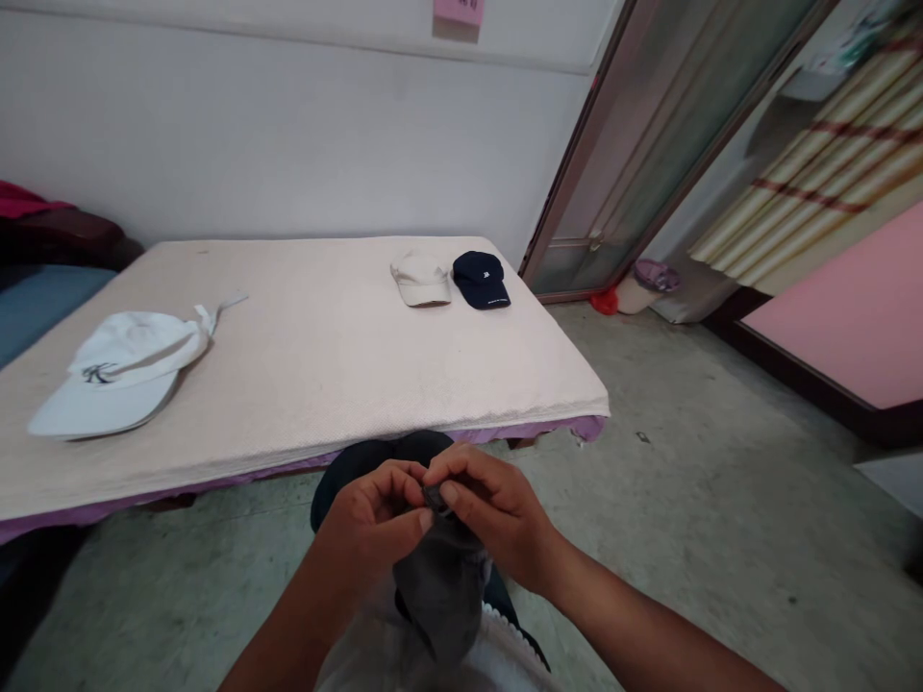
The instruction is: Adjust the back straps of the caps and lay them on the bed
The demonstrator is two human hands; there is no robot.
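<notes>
- Dark grey cloth item (447, 601) hangs in the head view between the person's forearms, above a white garment with a scalloped edge (509, 639).
- Left hand (371, 509) and right hand (497, 509) are nearly closed, fingertips close together, pinching a small dark strap end (436, 497) at its top.
- Just beyond the hands stands the bed (317, 356), with a pale cover.
- On its left part lies a white cap (137, 356), brim toward the near left.
- Near the far right corner, a cream cap (421, 279) sits beside a navy cap (481, 279).
</notes>
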